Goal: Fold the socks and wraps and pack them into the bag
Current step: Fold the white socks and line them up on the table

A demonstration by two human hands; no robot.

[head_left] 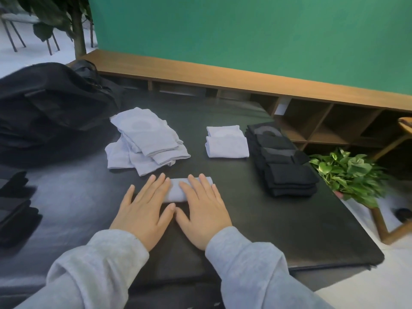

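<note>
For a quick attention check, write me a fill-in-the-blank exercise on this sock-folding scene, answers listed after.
1. Both hands, left hand and right hand, press flat on a folded ____ sock.
2. The row of folded black socks lies to the ____ of the two folded white pairs.
3. The black bag sits at the table's far ____ corner.
4. The wall behind the wooden shelf is ____.

Answers: white; right; left; green

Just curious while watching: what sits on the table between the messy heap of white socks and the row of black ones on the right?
In the head view, two folded white pieces lie between the white heap and the black row.
</note>
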